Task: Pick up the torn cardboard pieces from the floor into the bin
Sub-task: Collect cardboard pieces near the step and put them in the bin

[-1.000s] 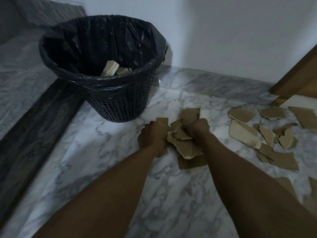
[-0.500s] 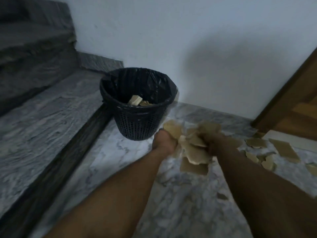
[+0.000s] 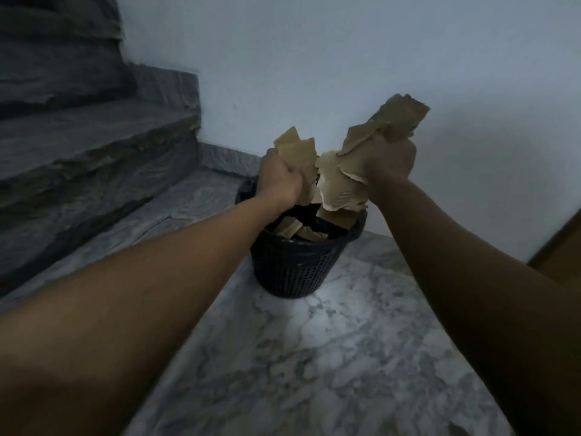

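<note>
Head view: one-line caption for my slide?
Left hand and right hand grip torn cardboard pieces over the black bin.

Both our arms reach out over the bin (image 3: 295,269), which stands on the marble floor (image 3: 330,357) near its far edge, close to the wall (image 3: 314,58). Our left hand (image 3: 281,177) grips a wad of torn cardboard pieces (image 3: 297,149) above the bin's left rim, with some sticking up past the knuckles. Our right hand (image 3: 390,162) grips a bigger bunch (image 3: 393,121), held higher over the right rim; its pieces fan upward and hang down toward the opening. We can't tell whether the two bunches touch. Loose pieces (image 3: 301,231) lie inside on the black liner (image 3: 305,212). Grey stone steps (image 3: 94,127) rise at left. A brown wooden edge (image 3: 559,247) shows at right.
</note>
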`<state>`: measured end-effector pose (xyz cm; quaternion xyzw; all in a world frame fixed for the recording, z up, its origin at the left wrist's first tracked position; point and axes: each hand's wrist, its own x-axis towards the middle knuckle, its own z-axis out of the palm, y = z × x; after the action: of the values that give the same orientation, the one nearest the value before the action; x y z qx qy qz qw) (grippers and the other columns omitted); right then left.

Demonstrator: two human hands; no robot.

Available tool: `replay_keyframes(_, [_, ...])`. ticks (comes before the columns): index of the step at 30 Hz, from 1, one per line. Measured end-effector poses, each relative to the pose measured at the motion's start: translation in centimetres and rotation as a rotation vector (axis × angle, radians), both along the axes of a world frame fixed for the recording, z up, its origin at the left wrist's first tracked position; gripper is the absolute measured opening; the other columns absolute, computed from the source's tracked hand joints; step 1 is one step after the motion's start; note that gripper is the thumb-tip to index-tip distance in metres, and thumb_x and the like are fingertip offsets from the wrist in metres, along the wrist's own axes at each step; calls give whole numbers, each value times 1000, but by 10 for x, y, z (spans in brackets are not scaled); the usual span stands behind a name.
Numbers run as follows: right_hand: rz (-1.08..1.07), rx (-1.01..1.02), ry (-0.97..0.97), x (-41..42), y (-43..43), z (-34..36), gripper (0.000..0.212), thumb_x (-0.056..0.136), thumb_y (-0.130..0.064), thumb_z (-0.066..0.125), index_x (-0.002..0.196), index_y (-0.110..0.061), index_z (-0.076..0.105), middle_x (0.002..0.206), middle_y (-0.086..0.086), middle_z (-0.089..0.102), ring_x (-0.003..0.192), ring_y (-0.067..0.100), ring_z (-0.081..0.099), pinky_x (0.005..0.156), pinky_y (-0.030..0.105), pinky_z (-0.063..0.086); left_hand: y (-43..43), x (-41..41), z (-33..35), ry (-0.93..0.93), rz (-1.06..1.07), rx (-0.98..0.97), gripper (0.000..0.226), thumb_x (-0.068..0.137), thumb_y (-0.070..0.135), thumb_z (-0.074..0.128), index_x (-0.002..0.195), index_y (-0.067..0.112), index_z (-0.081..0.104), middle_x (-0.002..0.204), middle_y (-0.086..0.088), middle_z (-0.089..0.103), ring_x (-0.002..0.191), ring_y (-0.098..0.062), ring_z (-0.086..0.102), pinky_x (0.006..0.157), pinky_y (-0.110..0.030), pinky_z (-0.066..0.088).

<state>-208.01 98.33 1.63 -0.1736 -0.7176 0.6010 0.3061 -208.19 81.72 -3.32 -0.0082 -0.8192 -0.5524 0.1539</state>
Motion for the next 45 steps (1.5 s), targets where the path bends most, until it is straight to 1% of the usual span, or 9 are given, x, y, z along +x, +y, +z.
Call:
replay_keyframes(3, [-17,35,63,-4,-25,-18,34,99,-17,52,127,1,57,120,4,58,107,16,57,66,-1,35,-20,-10,-12,17,83,43,30,92,19,54,121,10,52,116,-5,60,98,-19,59,82,-28,49])
replay_keyframes(6, [209,142,-150,-11,-36,-44,51,93,-23,61,137,-1,50,126,10,59,109,22,60,80,24,46,-26,-27,-27,-122,-17,-55,55,84,38,65,130,16,46,123,-4,58,110,-26,60,93,-36,53])
replay_keyframes(12, [338,455,-454,0,-16,-71,33,77,-32,84,72,-11,59,63,5,53,61,23,54,62,36,47,-36,-23,-48,-276,-32,-463,88,84,44,69,151,10,24,151,-17,37,137,-37,38,110,-50,38])
replay_keyframes(16, [214,509,-570,4,4,-91,70,68,-37,87,123,-4,59,115,17,60,104,33,62,90,48,56,-47,-18,-65,-371,69,-553,87,85,55,63,153,15,25,155,-16,27,139,-39,30,114,-51,32])
replay_keyframes(19, [202,295,-727,13,11,-108,94,69,-40,86,140,-6,34,134,17,45,118,37,53,97,49,53,-55,-13,-79,-447,26,-415,93,80,52,64,151,5,26,150,-24,35,133,-40,41,109,-45,40])
replay_keyframes(23, [486,-266,-861,35,4,-122,41,97,-33,58,127,-8,46,126,16,55,102,36,63,83,46,56,-52,-9,-82,-446,2,-225,87,72,49,65,140,-1,42,124,-25,58,99,-37,61,62,-30,53])
replay_keyframes(30, [554,-397,-803,38,56,-99,42,106,-26,35,142,-6,40,142,22,46,112,50,61,77,35,63,-16,-10,-72,-416,205,-128,48,76,36,73,108,1,65,99,-22,67,78,-35,68,70,-45,60])
replay_keyframes(37, [427,-294,-808,106,260,-72,25,97,-15,40,109,-1,57,98,18,65,79,37,71,70,42,63,145,17,-39,-621,-261,184,15,86,37,51,83,22,54,58,-4,55,37,-17,44,47,-25,41])
replay_keyframes(45, [-5,-243,-698,255,483,-46,25,105,-20,44,106,-4,63,109,19,67,86,35,72,64,35,60,413,101,-30,-689,-674,218,7,92,18,58,93,11,57,82,-11,63,50,-19,58,47,-31,54])
